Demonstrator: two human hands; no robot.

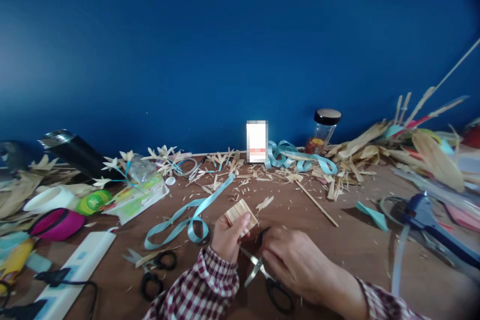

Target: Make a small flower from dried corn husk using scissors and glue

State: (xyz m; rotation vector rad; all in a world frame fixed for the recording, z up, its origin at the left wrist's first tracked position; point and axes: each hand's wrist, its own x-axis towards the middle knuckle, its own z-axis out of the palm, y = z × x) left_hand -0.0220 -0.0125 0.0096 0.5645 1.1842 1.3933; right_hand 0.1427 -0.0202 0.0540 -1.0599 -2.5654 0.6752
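Observation:
My left hand (228,235) pinches a pale, ribbed square piece of corn husk (242,214) between thumb and fingers, just above the table. Beside it, my right hand (290,257) is curled over one black handle of a pair of scissors (257,266). The scissors' blades are apart and point left, below my left hand. Their other handle loop shows beneath my right hand, whose fingertips are partly hidden. A second pair of scissors (152,269) lies with blades spread to the left of my left sleeve.
A light blue ribbon (176,217) curls across the table. At left lie a white power strip (88,265) with plugs, a magenta pouch (58,224) and a black flask (77,152). A blue glue gun (431,220), husks (356,145) and a lidded jar (324,132) are right.

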